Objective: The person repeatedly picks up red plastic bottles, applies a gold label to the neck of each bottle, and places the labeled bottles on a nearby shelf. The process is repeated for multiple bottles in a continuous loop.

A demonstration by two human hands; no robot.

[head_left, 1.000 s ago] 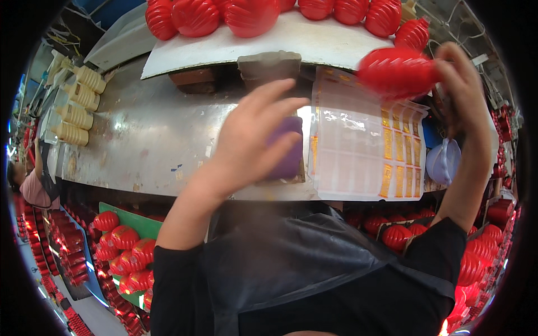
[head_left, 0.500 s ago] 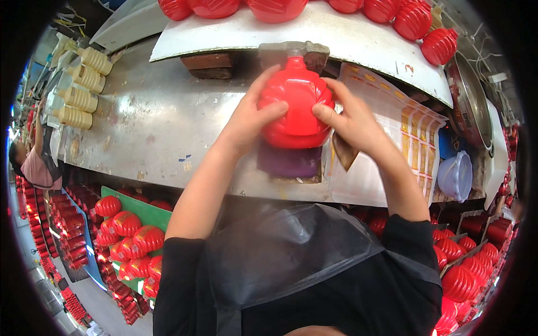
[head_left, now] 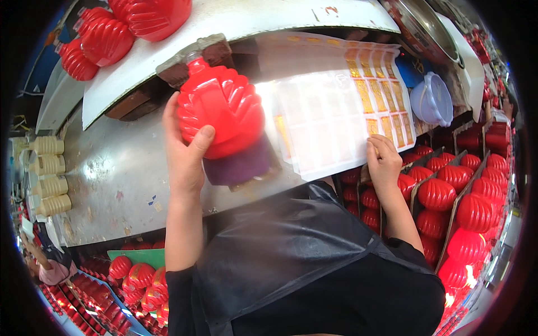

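A red ribbed bottle (head_left: 221,112) with a smooth panel on its front lies on a dark purple pad (head_left: 238,168), its clear neck toward a rough grey block (head_left: 216,51). My left hand (head_left: 188,151) grips the bottle's left side, thumb on its front. To the right is a sheet of labels (head_left: 319,123), mostly whitish, with rows of gold labels (head_left: 381,92) at its right end. At the lower edge of these, the closed fingers of my right hand (head_left: 385,165) pinch the sheet's edge; whether a single label is between them cannot be made out.
More red bottles (head_left: 106,42) stand on a raised white board (head_left: 252,19) at the back. Cream bottles (head_left: 50,173) line the metal table's (head_left: 123,185) left end. A lilac bucket (head_left: 431,101) sits at right. Crates of red bottles (head_left: 437,196) flank me; another person (head_left: 53,271) is far left.
My right hand has left the bottle and moved right to the label sheet. My left hand still holds the bottle. The whole view has turned rightward.
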